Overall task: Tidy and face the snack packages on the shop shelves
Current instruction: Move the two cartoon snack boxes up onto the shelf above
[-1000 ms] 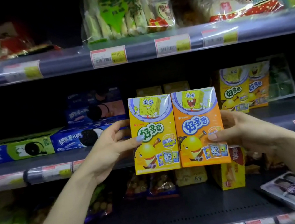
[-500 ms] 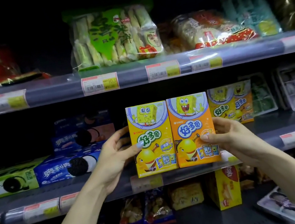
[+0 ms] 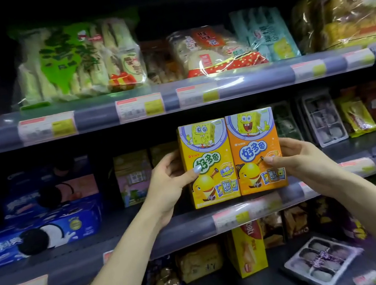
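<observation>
Two snack boxes (image 3: 231,157) between hands (image 3: 169,185)

Both forearms are bare from wrist to the bottom edge of the view, with no sleeve, watch or bracelet showing. The left hand (image 3: 168,185) has a thumbnail painted in a pale, pearly bluish-lilac polish, cut fairly long and rounded. The right hand (image 3: 302,160) shows a thumbnail with a similar pale sheen, too blurred to tell more.
</observation>
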